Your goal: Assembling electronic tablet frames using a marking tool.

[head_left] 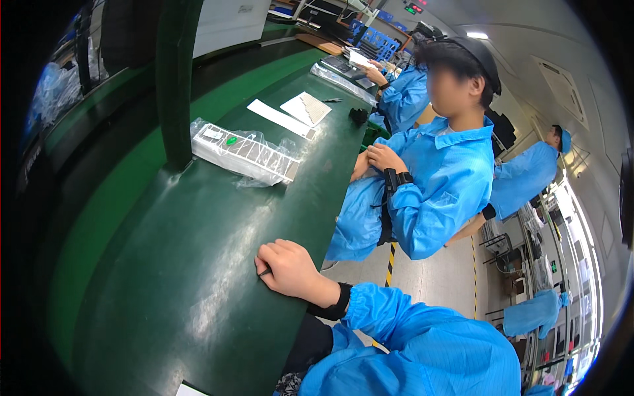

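Note:
My right hand (288, 269) rests on the green tabletop (165, 277) near its edge, its fingers curled closed. A short dark end of a slender black tool (265, 271) pokes out from between the fingers. The rest of that tool is hidden in the fist, so its kind cannot be made out. A black band circles my wrist below the blue sleeve (380, 303). My left hand is out of view. Farther along the table lies a long pack of pale strips in clear plastic (247, 157), with a small green thing (231, 140) on top.
A white strip (281, 119) and a pale sheet (306, 109) lie beyond the pack, near a dark slim tool (333, 100). A dark post (175, 86) rises beside the pack. A co-worker in blue (429, 171) sits close at the right, hands together by the table edge.

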Demonstrator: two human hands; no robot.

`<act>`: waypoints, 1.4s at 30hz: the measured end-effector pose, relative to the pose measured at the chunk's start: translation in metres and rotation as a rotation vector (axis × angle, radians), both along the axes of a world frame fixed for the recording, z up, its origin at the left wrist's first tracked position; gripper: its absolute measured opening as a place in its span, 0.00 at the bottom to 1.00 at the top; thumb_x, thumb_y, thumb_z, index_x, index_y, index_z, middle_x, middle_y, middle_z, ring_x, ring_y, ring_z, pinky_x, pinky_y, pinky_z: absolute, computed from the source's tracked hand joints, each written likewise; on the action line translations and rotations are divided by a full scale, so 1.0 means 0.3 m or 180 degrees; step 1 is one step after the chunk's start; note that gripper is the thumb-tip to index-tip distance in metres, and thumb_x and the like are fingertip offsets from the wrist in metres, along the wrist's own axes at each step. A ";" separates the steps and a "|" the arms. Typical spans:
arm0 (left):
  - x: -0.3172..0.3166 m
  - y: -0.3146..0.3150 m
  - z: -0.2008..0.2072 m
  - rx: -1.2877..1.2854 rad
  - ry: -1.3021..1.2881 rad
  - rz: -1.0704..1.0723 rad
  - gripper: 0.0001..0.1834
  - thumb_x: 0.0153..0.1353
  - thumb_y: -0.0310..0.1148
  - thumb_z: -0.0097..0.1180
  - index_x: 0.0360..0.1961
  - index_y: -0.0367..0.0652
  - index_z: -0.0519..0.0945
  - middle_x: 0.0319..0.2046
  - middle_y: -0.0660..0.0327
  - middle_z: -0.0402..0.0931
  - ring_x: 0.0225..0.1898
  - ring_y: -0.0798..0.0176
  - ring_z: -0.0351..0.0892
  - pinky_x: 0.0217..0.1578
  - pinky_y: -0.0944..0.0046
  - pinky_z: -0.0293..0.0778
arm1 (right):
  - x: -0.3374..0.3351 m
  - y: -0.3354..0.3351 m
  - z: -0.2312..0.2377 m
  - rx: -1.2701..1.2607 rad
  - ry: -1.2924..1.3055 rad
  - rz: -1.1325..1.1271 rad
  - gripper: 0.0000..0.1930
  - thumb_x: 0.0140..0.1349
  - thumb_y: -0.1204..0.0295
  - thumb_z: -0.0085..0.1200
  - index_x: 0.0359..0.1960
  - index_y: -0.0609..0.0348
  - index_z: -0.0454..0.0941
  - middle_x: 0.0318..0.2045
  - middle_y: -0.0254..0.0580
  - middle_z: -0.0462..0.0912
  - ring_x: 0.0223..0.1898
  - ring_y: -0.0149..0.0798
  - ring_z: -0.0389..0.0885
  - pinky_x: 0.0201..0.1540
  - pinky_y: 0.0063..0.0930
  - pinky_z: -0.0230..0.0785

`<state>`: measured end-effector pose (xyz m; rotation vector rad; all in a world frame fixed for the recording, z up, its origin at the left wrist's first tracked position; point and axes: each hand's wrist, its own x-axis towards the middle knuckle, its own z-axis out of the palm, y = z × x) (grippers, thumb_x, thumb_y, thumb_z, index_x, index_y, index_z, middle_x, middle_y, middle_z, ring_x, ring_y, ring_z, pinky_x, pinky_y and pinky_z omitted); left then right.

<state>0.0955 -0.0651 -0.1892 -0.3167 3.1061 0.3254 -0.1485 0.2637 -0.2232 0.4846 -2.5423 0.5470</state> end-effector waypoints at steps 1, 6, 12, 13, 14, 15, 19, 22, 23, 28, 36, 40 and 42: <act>-0.001 0.001 -0.001 0.0002 0.0002 0.0003 0.32 0.69 0.48 0.48 0.69 0.43 0.67 0.70 0.48 0.60 0.71 0.43 0.57 0.69 0.39 0.50 | -0.001 0.000 0.000 -0.0020 -0.0044 0.0032 0.08 0.54 0.74 0.59 0.24 0.57 0.70 0.19 0.41 0.72 0.23 0.44 0.72 0.29 0.36 0.67; -0.005 0.000 0.004 -0.0004 -0.0013 -0.0006 0.32 0.69 0.48 0.49 0.69 0.43 0.66 0.70 0.47 0.60 0.71 0.43 0.58 0.68 0.39 0.51 | -0.002 0.003 -0.001 -0.0050 -0.0055 0.0046 0.08 0.54 0.74 0.59 0.24 0.57 0.70 0.19 0.41 0.72 0.24 0.44 0.72 0.30 0.36 0.67; -0.009 0.004 0.003 -0.0020 -0.0018 -0.0017 0.32 0.68 0.47 0.50 0.69 0.42 0.66 0.70 0.47 0.60 0.71 0.42 0.58 0.68 0.39 0.51 | -0.005 0.004 0.003 -0.0016 -0.0033 0.0068 0.08 0.55 0.74 0.59 0.24 0.56 0.70 0.19 0.40 0.72 0.24 0.44 0.72 0.30 0.36 0.67; -0.012 0.001 0.003 -0.0019 -0.0013 -0.0010 0.32 0.68 0.47 0.50 0.69 0.42 0.66 0.70 0.47 0.60 0.71 0.42 0.58 0.68 0.39 0.51 | -0.005 0.001 0.000 -0.0009 -0.0033 0.0041 0.08 0.55 0.74 0.59 0.24 0.56 0.70 0.19 0.40 0.72 0.24 0.44 0.72 0.29 0.36 0.67; -0.013 0.005 0.005 0.0021 -0.0023 -0.0010 0.32 0.68 0.47 0.50 0.69 0.42 0.66 0.70 0.47 0.60 0.71 0.42 0.58 0.68 0.39 0.52 | -0.004 0.005 0.002 0.0011 -0.0033 0.0014 0.08 0.55 0.74 0.59 0.24 0.56 0.70 0.19 0.40 0.72 0.23 0.44 0.72 0.29 0.36 0.67; -0.014 0.008 0.007 0.0064 -0.0032 -0.0012 0.32 0.68 0.47 0.50 0.69 0.42 0.66 0.70 0.47 0.60 0.70 0.42 0.59 0.68 0.40 0.52 | -0.004 0.005 0.002 0.0028 -0.0028 0.0020 0.08 0.55 0.74 0.59 0.24 0.56 0.70 0.19 0.40 0.72 0.23 0.44 0.72 0.29 0.36 0.67; -0.013 0.007 0.004 0.0058 -0.0049 0.0012 0.32 0.68 0.47 0.51 0.69 0.42 0.67 0.70 0.47 0.60 0.70 0.42 0.59 0.68 0.40 0.52 | -0.009 0.005 -0.008 0.0020 -0.0059 0.0039 0.08 0.55 0.74 0.59 0.24 0.57 0.70 0.19 0.40 0.72 0.23 0.44 0.72 0.29 0.36 0.67; -0.006 0.002 0.002 -0.0017 0.0007 -0.0012 0.32 0.68 0.46 0.51 0.69 0.43 0.67 0.70 0.47 0.61 0.70 0.42 0.59 0.68 0.40 0.52 | -0.004 0.003 0.000 0.0033 -0.0063 0.0023 0.08 0.55 0.74 0.59 0.24 0.57 0.70 0.19 0.40 0.72 0.23 0.44 0.72 0.29 0.36 0.67; -0.009 0.003 0.004 -0.0004 -0.0003 -0.0003 0.32 0.68 0.47 0.51 0.69 0.43 0.67 0.69 0.47 0.61 0.70 0.42 0.59 0.68 0.40 0.52 | -0.003 0.001 0.003 0.0025 -0.0055 0.0015 0.08 0.55 0.74 0.59 0.24 0.57 0.70 0.19 0.40 0.72 0.23 0.44 0.72 0.29 0.37 0.67; -0.007 -0.002 0.000 -0.0013 0.0016 -0.0020 0.32 0.68 0.47 0.51 0.69 0.43 0.67 0.69 0.47 0.61 0.70 0.42 0.59 0.68 0.40 0.52 | -0.002 -0.002 0.004 0.0008 -0.0050 0.0028 0.08 0.55 0.74 0.59 0.25 0.57 0.70 0.20 0.40 0.72 0.23 0.44 0.72 0.29 0.36 0.67; -0.011 -0.005 0.009 0.0017 -0.0096 -0.0027 0.33 0.68 0.47 0.51 0.69 0.43 0.66 0.70 0.47 0.59 0.71 0.42 0.57 0.69 0.39 0.51 | 0.000 0.001 0.001 0.0012 -0.0034 -0.0007 0.08 0.55 0.75 0.59 0.24 0.57 0.70 0.20 0.40 0.72 0.24 0.44 0.72 0.30 0.36 0.68; 0.011 -0.006 0.016 0.0012 -0.0095 0.0023 0.32 0.68 0.47 0.51 0.69 0.42 0.66 0.70 0.47 0.60 0.71 0.42 0.57 0.69 0.39 0.51 | 0.006 -0.014 0.018 0.0005 -0.0013 0.0064 0.08 0.55 0.75 0.59 0.24 0.57 0.70 0.20 0.40 0.72 0.23 0.44 0.72 0.29 0.36 0.67; 0.003 -0.004 0.009 0.0024 -0.0039 -0.0001 0.33 0.67 0.46 0.51 0.69 0.42 0.66 0.70 0.47 0.60 0.71 0.42 0.57 0.69 0.39 0.51 | 0.002 -0.006 0.015 -0.0005 -0.0033 0.0064 0.08 0.55 0.75 0.59 0.24 0.57 0.70 0.20 0.40 0.72 0.23 0.44 0.72 0.29 0.36 0.67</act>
